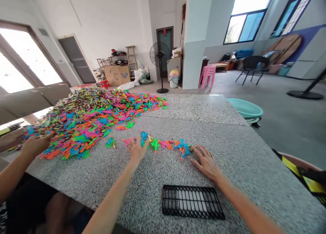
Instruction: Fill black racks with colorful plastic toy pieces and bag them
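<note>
A loose row of small colourful plastic pieces, in blue, green, pink and orange, lies on the speckled stone table. At the row's left end is my left hand, fingers apart and over or against a blue piece; contact is hard to make out. My right hand rests at the other end, fingers spread, its fingertips close beside the blue pieces. Nearer to me, a black plastic grid tray with a white patch showing through its slots lies flat between my forearms.
A big heap of similar pieces covers the table's far left. A small green-and-blue cluster lies apart from it. Another person's hand reaches into the heap from the left. Beyond the right edge stands a turquoise basin.
</note>
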Demonstrator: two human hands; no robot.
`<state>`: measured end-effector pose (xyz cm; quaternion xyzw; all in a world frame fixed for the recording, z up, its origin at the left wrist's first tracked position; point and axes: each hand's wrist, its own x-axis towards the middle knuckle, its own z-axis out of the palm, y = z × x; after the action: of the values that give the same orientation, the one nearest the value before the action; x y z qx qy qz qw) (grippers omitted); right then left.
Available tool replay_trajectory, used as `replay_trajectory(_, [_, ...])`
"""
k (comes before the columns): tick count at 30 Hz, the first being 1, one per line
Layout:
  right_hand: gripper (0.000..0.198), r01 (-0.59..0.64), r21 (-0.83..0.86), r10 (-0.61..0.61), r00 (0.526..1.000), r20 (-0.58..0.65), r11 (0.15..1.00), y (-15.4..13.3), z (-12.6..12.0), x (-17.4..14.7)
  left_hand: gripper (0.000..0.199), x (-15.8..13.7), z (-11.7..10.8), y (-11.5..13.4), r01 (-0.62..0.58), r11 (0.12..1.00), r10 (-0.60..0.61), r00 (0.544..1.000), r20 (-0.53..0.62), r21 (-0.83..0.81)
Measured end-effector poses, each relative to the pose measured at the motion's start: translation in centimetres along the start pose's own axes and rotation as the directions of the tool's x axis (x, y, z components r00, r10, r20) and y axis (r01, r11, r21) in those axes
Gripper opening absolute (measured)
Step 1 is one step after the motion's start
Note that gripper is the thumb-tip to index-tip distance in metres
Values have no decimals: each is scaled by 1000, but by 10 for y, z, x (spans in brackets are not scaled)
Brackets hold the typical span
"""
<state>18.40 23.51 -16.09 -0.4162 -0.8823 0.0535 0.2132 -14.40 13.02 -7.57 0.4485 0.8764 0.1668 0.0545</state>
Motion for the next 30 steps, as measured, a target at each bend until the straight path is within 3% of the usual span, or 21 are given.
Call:
replay_trajectory(2, [65,10,-8,-10,1000,-15,1000,2,0,-3,76,42,-9,-20,127,992,-126,992,-32,27])
replay_trajectory(5, [67,21,-24,-22,1000,-13,999,4,-1,-2,79,66,5,-26,139,989,-139,990,-6,41])
replay_trajectory(10, [66,26,-50,-27,1000,-14,998,3,1,0,79,58,49,10,-21,999,20,998,57,27])
replay_trajectory(14, [59,39,-19,-39,999,5,999,4,1,-1,82,43,65,40,-168,986,168,977,128,-7])
replay_trajectory(17, [52,-21,88,30,995,-95,996,11,3,-2,84,29,72,64,-279,959,282,942,183,-46])
replay_trajectory(20, [51,-111,224,167,954,-248,968,19,4,-2,84,25,68,78,-369,926,377,908,184,-77])
replay_trajectory(23, [53,-165,261,245,918,-311,951,21,4,-1,84,35,39,54,-282,959,284,956,78,-41])
replay_trajectory(25, [55,-174,232,242,920,-307,957,19,5,0,79,45,9,14,-94,996,94,995,-25,-1])
replay_trajectory(27, [55,-167,180,213,938,-275,969,16,7,1,76,52,-18,-32,81,997,-79,993,-83,22])
replay_trajectory(30, [54,-166,97,183,961,-206,981,15,12,2,73,51,-35,-79,197,980,-192,977,-90,43])
